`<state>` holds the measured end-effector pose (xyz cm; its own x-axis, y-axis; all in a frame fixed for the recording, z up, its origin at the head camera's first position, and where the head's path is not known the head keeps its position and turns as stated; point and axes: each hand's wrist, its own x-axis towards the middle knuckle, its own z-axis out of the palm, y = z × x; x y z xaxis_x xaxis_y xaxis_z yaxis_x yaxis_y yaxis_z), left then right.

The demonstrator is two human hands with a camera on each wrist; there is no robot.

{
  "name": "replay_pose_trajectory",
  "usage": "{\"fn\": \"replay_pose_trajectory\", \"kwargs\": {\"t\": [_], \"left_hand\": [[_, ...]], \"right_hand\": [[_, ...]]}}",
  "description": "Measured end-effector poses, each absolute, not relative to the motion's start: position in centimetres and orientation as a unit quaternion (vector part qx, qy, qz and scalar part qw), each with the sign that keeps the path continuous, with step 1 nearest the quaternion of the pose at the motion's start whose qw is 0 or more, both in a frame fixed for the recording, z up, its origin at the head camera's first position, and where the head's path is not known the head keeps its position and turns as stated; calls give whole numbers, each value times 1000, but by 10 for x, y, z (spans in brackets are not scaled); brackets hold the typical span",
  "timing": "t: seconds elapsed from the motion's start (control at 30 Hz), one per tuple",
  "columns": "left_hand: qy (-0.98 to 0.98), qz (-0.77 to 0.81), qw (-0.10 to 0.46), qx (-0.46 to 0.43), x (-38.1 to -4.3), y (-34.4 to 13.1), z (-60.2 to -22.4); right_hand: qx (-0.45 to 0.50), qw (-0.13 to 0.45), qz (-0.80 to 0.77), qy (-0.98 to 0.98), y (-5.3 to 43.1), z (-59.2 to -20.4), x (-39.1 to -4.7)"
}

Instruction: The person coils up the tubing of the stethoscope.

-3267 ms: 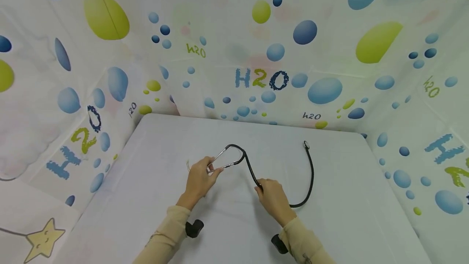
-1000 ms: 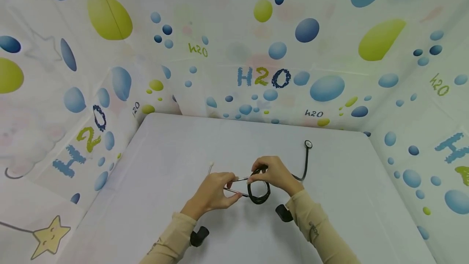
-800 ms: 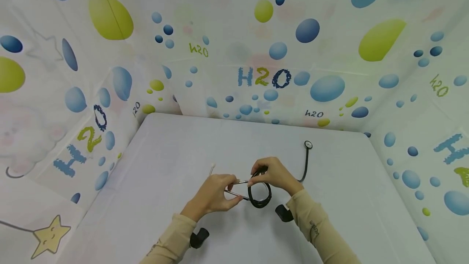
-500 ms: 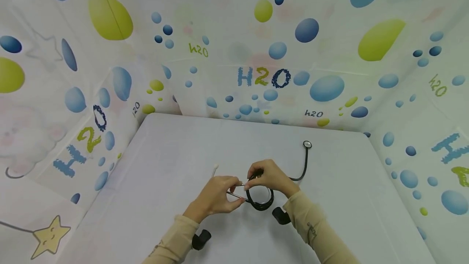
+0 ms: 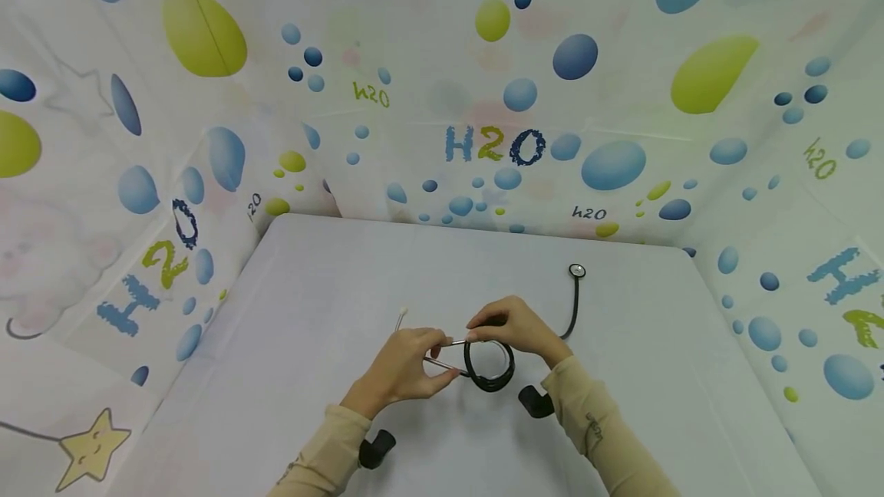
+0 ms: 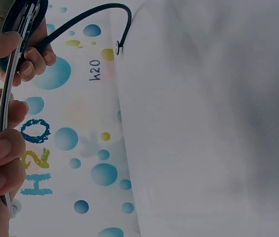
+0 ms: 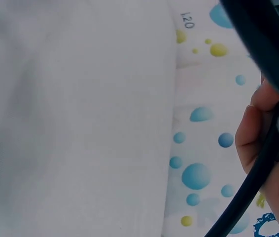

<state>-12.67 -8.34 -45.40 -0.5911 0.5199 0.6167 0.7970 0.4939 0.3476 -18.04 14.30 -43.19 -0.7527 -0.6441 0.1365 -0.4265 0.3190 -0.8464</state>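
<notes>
A stethoscope with black tubing (image 5: 492, 385) and metal ear tubes (image 5: 440, 363) is held between both hands, over the white table. My left hand (image 5: 403, 364) grips the ear tubes; a pale eartip (image 5: 404, 313) sticks up behind it. The tubing is gathered into a loop beside the ear tubes, and my right hand (image 5: 516, 326) pinches the top of that loop. Beyond the right hand, the free tubing runs to the round chest piece (image 5: 577, 271) on the table. In the left wrist view, fingers (image 6: 4, 148) curl round the ear tubes. Tubing (image 7: 250, 197) crosses close in the right wrist view.
The white table (image 5: 331, 274) is bounded at the back and sides by fabric walls (image 5: 414, 44) printed with blue and green drops. Black wrist devices (image 5: 377, 449) sit under the sleeves.
Over three seconds, the right hand has brought the tubing up to the ear tubes, forming a loop, and the stretch to the chest piece has shortened. In the last half second the hands shifted slightly.
</notes>
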Motion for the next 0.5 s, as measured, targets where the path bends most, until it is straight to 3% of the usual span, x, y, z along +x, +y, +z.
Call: {"fn": "replay_pose_trajectory", "kwargs": {"t": [0.5], "left_hand": [[-840, -308, 217, -390, -125, -83, -451]], "right_hand": [[-305, 129, -515, 791, 144, -429, -178]]}}
